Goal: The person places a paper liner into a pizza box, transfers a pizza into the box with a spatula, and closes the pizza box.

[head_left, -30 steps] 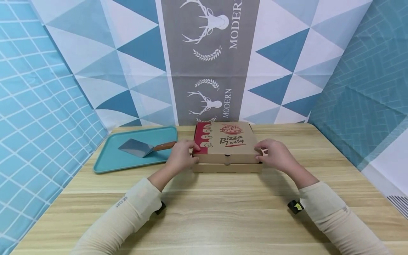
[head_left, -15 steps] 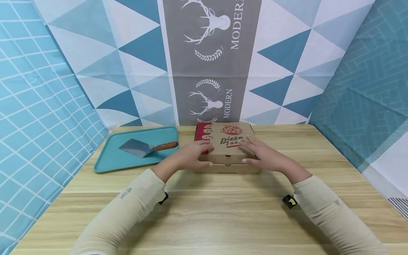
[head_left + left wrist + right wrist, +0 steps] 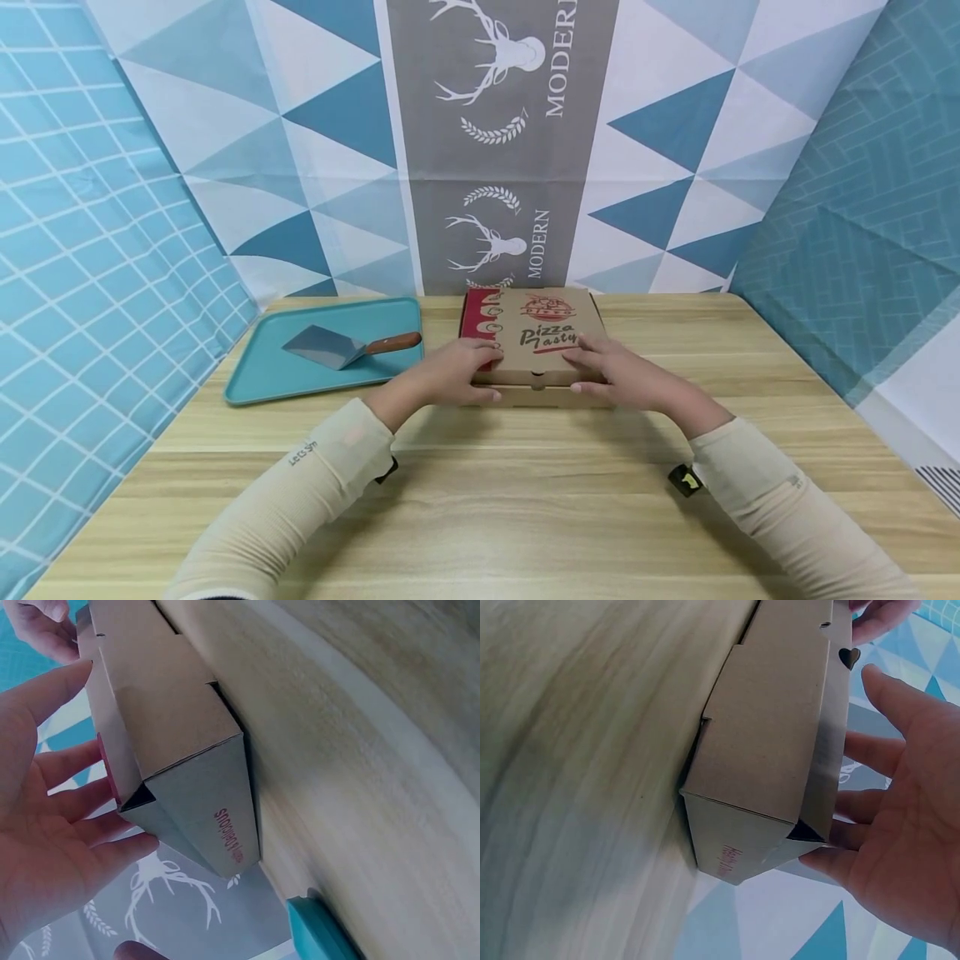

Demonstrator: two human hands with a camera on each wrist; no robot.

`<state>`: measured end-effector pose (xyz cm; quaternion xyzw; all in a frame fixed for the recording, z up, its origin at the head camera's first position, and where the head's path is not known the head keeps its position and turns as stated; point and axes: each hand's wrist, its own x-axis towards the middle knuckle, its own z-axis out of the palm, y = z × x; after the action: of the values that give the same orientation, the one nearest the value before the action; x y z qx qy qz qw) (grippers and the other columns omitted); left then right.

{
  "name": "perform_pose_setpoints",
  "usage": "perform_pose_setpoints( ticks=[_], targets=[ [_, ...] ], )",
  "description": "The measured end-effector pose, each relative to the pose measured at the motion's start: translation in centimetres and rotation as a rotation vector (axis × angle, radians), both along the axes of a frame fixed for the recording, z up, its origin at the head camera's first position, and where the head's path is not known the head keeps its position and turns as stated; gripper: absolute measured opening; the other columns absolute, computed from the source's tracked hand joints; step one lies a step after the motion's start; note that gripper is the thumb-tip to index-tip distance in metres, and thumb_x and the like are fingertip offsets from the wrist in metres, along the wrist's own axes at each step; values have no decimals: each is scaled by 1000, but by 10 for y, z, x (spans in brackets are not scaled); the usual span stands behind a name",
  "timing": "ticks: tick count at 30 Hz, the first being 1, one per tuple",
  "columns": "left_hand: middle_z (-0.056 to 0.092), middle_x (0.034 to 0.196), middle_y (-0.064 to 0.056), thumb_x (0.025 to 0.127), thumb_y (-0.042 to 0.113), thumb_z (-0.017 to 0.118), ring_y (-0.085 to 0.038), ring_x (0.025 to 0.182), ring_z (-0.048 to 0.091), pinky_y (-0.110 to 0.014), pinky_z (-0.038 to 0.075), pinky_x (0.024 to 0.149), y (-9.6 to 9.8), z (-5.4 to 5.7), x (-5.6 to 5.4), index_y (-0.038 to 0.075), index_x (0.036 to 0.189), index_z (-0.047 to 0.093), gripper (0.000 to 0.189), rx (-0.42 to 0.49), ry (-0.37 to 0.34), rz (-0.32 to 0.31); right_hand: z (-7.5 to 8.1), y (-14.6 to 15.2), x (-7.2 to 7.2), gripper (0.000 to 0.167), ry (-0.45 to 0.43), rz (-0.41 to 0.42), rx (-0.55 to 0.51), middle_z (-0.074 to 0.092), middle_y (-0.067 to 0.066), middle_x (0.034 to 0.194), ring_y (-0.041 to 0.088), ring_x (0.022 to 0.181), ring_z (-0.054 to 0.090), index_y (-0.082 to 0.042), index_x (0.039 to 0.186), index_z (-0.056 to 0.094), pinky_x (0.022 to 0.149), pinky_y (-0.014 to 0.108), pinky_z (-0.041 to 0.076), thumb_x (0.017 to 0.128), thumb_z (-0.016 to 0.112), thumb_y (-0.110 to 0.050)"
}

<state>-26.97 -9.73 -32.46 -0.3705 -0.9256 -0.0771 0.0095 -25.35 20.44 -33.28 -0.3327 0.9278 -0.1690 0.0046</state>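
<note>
A cardboard pizza box (image 3: 543, 317) with a red strip and "Pizza Tasty" print lies on the wooden table (image 3: 525, 508). Its lid is slightly raised along the front edge. My left hand (image 3: 453, 372) is at the front left, fingertips over the top of the lid and thumb at the front. At the front right, my right hand (image 3: 626, 375) lies likewise. Both wrist views show relaxed, spread fingers along the lid's edge: the left hand (image 3: 56, 817) by the box's side (image 3: 202, 802), the right hand (image 3: 907, 810) by the other side (image 3: 739, 832).
Left of the box is a teal tray (image 3: 255, 371). On it lies a turner (image 3: 326, 346) with a flat metal blade and wooden handle, the handle pointing toward the box. A patterned cloth wall (image 3: 345, 142) stands behind the table.
Both hands held the lid's front corners a second ago. They have moved inward and spread over its front part, the right fingers drawing back a little since then. The box stays put.
</note>
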Motion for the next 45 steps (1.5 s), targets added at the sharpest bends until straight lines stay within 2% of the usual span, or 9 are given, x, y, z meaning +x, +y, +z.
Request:
perform_pose_setpoints(
  ticks=[11,17,25,29,32,38,45],
  targets=[
    [59,131,-8,86,42,73,-23,123,51,-38,41,105,3,-7,2,8,131,60,58,13,-26,10,-7,2,1,59,-23,-2,9,21,35,152,53,137,22,0,144,45,108,64,25,97,60,-34],
    [61,125,-7,86,43,73,-22,117,54,-37,43,103,5,-10,3,6,130,59,58,-5,-8,4,-7,0,2,58,-26,-16,15,24,37,149,56,135,25,3,141,47,107,64,27,97,61,-32],
    [57,132,-9,86,44,72,-24,123,51,-38,40,106,9,-12,1,8,129,61,57,-54,6,11,-8,-1,1,54,11,0,15,31,38,145,54,132,32,5,139,49,106,63,30,96,64,-25],
    [60,127,-8,86,42,73,-23,117,53,-37,42,104,12,-10,1,8,127,62,54,-67,4,14,-10,1,-2,50,72,36,18,38,38,141,53,129,37,7,135,51,105,61,33,92,68,-12],
    [62,118,-7,87,36,74,-22,108,56,-37,45,99,15,-10,1,8,122,64,46,-73,16,7,-11,2,-5,49,98,51,13,41,37,139,52,128,39,7,134,53,104,60,35,90,69,-6],
    [64,103,-5,87,21,74,-20,92,57,-36,48,90,17,-10,0,9,110,68,26,-84,82,-7,-12,3,-10,49,89,61,19,41,37,139,51,129,39,7,134,52,104,60,35,90,69,-7],
    [65,103,-7,86,20,75,-22,93,59,-38,50,90,17,-11,-3,8,108,69,26,-50,93,-17,-14,3,-13,48,75,47,31,40,38,140,51,129,38,7,135,52,105,60,35,92,68,-7]
  ],
)
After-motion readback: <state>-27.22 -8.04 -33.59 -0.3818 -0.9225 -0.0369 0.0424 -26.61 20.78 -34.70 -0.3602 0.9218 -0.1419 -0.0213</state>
